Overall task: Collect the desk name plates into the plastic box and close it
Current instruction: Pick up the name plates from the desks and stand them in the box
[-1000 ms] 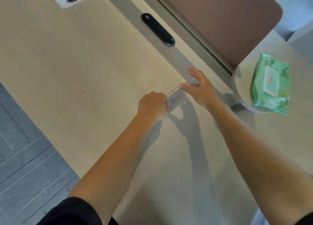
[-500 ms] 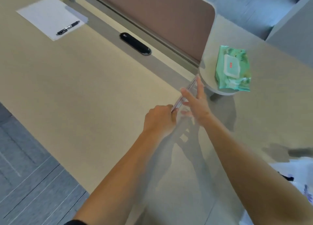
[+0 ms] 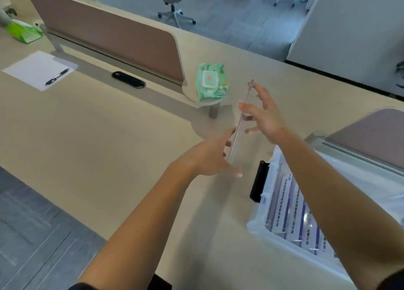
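Up comes the clear name plate [image 3: 240, 123], off the bench [image 3: 109, 136] where it lay 1 second ago, and the view has swung right to bring the plastic box [image 3: 258, 219] into sight. 2 hands carry it edge-on in the air: the left hand [image 3: 207, 156] grasps the near end, thumb below and fingers at the edge, while the right hand [image 3: 265, 114] has its fingers splayed, tips pressed to the plate's far part. It hangs just left of the open box, where more plates [image 3: 290, 208] stand in a row. A green wipes pack [image 3: 212, 81] sits beyond.
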### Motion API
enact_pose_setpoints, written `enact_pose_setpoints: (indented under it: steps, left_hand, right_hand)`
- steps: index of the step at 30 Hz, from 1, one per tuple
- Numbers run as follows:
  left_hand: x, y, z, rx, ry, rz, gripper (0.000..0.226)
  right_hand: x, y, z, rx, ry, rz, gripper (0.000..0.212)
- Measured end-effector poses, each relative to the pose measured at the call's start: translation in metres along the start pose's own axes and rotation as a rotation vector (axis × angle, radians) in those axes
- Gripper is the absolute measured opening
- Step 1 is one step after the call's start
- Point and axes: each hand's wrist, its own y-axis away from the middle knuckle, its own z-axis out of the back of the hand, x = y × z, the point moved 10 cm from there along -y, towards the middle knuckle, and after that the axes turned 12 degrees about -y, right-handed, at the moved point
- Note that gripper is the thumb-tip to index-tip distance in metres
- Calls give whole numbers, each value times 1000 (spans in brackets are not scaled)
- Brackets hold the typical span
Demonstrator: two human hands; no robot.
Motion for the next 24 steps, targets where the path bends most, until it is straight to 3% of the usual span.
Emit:
enact_pose_setpoints:
  steps: [3,7,12,19,24]
  left_hand:
    - [-46,4,-19,-6,9,-161,129]
    - [-80,18,-18,-207,53,-323,103]
    - [-107,33,-40,-268,43,-509,112]
    - [-147,53,-83,-133,105,-670,123]
    - [-191,58,-116,-88,72,-726,126]
  right_hand:
    - [28,26,31,-22,66,61,78]
    - [54,63,68,-103,24,107,81]
    - [50,107,96,-176,-89,54,82]
    - [42,179,128,-207,-128,-41,65]
    - [42,209,164,-172,-109,-62,85]
